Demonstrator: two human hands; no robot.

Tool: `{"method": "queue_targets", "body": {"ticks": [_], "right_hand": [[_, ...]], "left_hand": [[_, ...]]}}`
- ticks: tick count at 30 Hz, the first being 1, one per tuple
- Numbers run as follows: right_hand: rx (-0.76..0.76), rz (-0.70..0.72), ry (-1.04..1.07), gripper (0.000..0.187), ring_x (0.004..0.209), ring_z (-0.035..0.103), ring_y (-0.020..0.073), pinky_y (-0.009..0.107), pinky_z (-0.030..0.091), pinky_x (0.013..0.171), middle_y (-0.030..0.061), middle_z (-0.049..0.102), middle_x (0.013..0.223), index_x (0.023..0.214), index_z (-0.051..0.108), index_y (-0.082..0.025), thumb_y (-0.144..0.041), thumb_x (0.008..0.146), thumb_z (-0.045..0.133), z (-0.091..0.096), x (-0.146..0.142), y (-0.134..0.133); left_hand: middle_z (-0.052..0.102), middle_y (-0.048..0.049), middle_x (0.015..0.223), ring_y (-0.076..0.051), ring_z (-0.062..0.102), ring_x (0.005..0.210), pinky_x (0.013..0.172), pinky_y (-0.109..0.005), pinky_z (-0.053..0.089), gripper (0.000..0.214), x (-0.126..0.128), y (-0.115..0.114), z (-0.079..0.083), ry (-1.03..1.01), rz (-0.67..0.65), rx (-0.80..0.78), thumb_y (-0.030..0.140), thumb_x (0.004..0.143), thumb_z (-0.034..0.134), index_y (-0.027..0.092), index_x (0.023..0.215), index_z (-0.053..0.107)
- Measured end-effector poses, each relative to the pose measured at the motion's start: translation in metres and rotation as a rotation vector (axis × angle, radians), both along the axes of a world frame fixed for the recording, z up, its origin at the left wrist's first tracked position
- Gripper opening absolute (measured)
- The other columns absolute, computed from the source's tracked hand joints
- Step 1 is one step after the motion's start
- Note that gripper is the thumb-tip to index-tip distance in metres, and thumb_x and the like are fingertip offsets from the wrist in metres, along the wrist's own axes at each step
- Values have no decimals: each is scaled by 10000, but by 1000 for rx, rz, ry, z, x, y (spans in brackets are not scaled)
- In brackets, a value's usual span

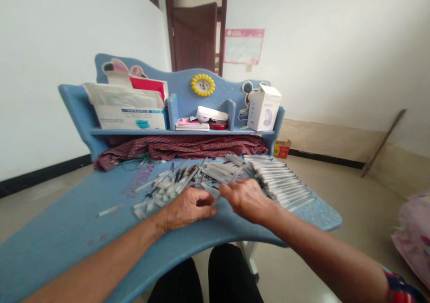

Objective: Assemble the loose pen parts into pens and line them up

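Note:
My left hand (188,206) rests on the blue desk (67,231) with its fingers curled in, pinching one end of a thin pen part (217,198). My right hand (247,199) meets it from the right, fingers closed on the same thin piece. Just beyond both hands lies a loose heap of white and black pen parts (171,184). To the right of my right hand, a neat row of assembled white pens (284,182) lies side by side.
A red checked cloth (181,147) lies at the back of the desk under the shelf. The shelf holds a mask box (131,117), small books, a red tin and a white carton (264,108). A stick leans on the right wall. A pink bag (414,235) sits on the floor.

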State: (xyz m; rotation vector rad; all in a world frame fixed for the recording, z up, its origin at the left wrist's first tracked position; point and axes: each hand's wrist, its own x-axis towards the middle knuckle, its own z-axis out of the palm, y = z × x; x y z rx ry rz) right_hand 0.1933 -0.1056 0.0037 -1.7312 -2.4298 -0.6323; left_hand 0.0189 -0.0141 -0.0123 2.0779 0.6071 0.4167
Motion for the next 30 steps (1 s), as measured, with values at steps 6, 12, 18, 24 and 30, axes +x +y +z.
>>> {"method": "queue_targets", "body": {"ticks": [6, 12, 18, 24, 30], "right_hand": [[-101, -389, -66, 192, 626, 631, 201, 247, 299, 509, 91, 681, 680, 850, 645, -197, -262, 871, 466, 18, 98, -26], [-350, -510, -52, 210, 687, 647, 187, 239, 349, 565, 77, 689, 748, 862, 654, -205, -227, 869, 445, 15, 149, -32], [-459, -509, -116, 225, 719, 660, 207, 254, 395, 592, 97, 687, 768, 867, 648, -189, -227, 864, 426, 8, 154, -23], [-482, -508, -93, 244, 779, 670, 242, 285, 432, 639, 112, 698, 813, 937, 661, -197, -199, 839, 438, 8, 156, -19], [-504, -540, -77, 248, 827, 668, 263, 304, 453, 669, 124, 698, 860, 956, 672, -200, -186, 802, 479, 10, 154, -18]], "left_hand": [[487, 35, 558, -99, 434, 528, 527, -193, 334, 271, -3, 6, 0, 97, -37, 118, 397, 725, 591, 144, 796, 660], [512, 16, 612, -101, 454, 571, 550, -188, 349, 272, -3, 8, 0, 187, -45, 162, 382, 734, 556, 132, 776, 654], [505, 20, 622, -98, 461, 583, 549, -186, 347, 265, -4, 11, -1, 228, -69, 168, 365, 752, 527, 133, 804, 645], [497, 24, 613, -92, 450, 569, 542, -185, 345, 266, -4, 12, -2, 215, -55, 159, 368, 752, 523, 130, 783, 638], [508, 19, 628, -96, 467, 585, 545, -187, 338, 246, -5, 12, -2, 219, -68, 181, 342, 754, 512, 129, 774, 634]]}}
